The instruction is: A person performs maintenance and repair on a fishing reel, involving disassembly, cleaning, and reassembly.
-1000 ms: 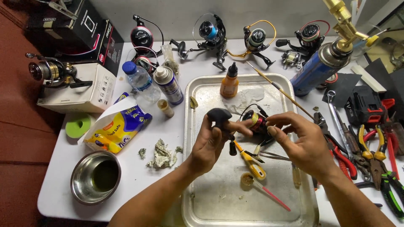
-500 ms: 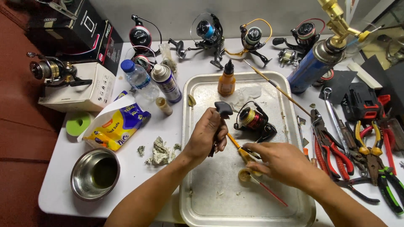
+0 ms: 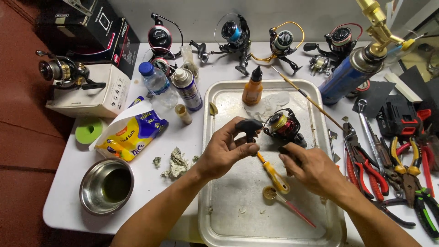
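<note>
**Reel handle in left hand, right hand at reel body**

Since the earlier frame your right hand (image 3: 315, 171) has come up off the yellow-handled screwdriver (image 3: 273, 173) and now sits against the lower edge of the black and red spinning reel (image 3: 282, 126). Your left hand (image 3: 224, 151) has kept its hold on the black reel handle (image 3: 248, 128), with little change of place.

Left fingers (image 3: 244, 148): closed around the stem of the reel handle, its knob standing clear above them. Right fingers: curled near the reel's base at its 6 o'clock; whether they grip anything I cannot tell.

Location: the reel lies in the metal tray (image 3: 219, 96), near its centre, at 2 o'clock from your left hand. The screwdriver lies flat in the tray between your two hands. A small brass-coloured cup (image 3: 269, 194) with a red-stemmed brush (image 3: 297, 211) sits at 6 o'clock from the screwdriver. An orange dropper bottle (image 3: 253, 88) stands in the tray at 11 o'clock from the reel.

Surroundings on the bench (image 3: 151, 183): a steel bowl (image 3: 106, 185) at 8 o'clock from the tray, a blue gas torch (image 3: 350, 73) at 2 o'clock, pliers (image 3: 366, 169) just off the tray's right edge.
</note>
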